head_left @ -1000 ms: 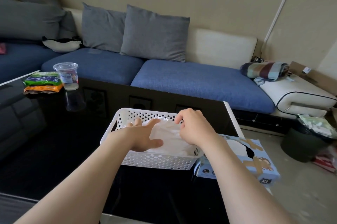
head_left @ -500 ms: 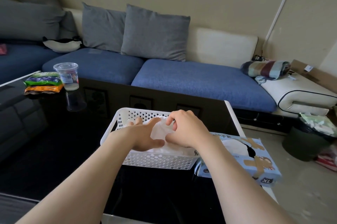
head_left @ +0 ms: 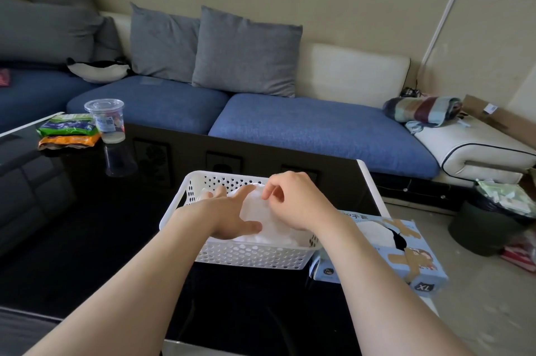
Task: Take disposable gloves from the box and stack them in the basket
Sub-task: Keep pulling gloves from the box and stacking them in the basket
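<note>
- The left hand [head_left: 232, 218] lies in the basket [head_left: 249, 254], fingers spread flat on the glove [head_left: 256, 212].
- The right hand [head_left: 295, 200] pinches the glove's far edge with curled fingers.
- The box [head_left: 406, 257] sits just right of the basket on the table [head_left: 87, 239].

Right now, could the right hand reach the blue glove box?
Probably yes. The glove box sits just right of the basket, close by, with nothing in between. But the right hand is pinching a glove in the basket, so it would likely need to let go first.
</note>
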Available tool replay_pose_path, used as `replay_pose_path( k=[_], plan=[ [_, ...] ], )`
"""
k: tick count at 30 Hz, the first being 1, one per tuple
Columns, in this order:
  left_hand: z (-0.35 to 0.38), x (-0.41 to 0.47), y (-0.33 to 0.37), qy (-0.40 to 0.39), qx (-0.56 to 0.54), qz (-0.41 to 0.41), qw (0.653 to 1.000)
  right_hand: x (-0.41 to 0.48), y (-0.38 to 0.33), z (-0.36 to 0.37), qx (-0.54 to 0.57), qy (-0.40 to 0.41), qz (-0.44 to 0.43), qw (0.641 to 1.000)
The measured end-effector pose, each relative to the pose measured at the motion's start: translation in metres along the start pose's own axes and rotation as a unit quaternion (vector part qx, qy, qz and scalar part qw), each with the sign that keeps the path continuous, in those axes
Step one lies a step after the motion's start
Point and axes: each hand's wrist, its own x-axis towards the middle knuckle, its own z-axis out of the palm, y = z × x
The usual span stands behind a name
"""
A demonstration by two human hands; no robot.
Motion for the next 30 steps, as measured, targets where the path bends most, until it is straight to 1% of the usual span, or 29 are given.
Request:
replay_pose_path(
  k=[2, 3, 5, 7, 9, 10, 13, 17, 21, 25, 27, 30],
  plan=[
    [-0.001, -0.002, 0.002, 0.003, 0.003, -0.002, 1.0, -0.003, 0.002, 0.004, -0.028, -0.044, 0.013, 0.999],
    [-0.002, -0.002, 0.003, 0.005, 0.002, -0.003, 1.0, -0.003, 0.002, 0.005, -0.031, -0.048, 0.019, 0.998],
    [-0.003, -0.003, 0.005, 0.013, -0.002, -0.002, 1.0, -0.003, 0.003, 0.002, -0.007, -0.019, 0.031, 0.999],
    [-0.006, -0.006, 0.009, 0.034, -0.007, 0.011, 0.999, -0.004, 0.002, -0.006, 0.015, 0.03, 0.045, 0.998],
    [-0.008, -0.01, 0.016, 0.069, -0.016, 0.046, 0.996, -0.007, 0.006, -0.015, 0.026, 0.069, 0.069, 0.995],
    [-0.008, -0.011, 0.019, 0.088, -0.022, 0.068, 0.994, -0.01, 0.009, -0.018, 0.024, 0.074, 0.089, 0.993],
    [-0.008, -0.015, 0.034, 0.128, -0.054, 0.135, 0.981, -0.022, 0.024, -0.031, -0.049, 0.074, 0.169, 0.982],
    [-0.007, -0.017, 0.056, 0.184, -0.081, 0.209, 0.957, -0.044, 0.042, -0.055, -0.143, 0.063, 0.265, 0.951],
    [-0.002, -0.017, 0.078, 0.215, -0.085, 0.267, 0.935, -0.062, 0.063, -0.068, -0.174, 0.025, 0.321, 0.931],
    [0.006, -0.017, 0.098, 0.191, -0.064, 0.3, 0.932, -0.073, 0.093, -0.068, -0.146, 0.039, 0.341, 0.928],
    [0.01, -0.015, 0.107, 0.182, -0.04, 0.304, 0.934, -0.077, 0.105, -0.068, -0.102, 0.041, 0.322, 0.94],
    [0.016, -0.012, 0.12, 0.176, -0.008, 0.293, 0.94, -0.083, 0.119, -0.067, -0.038, 0.035, 0.27, 0.962]
  ],
)
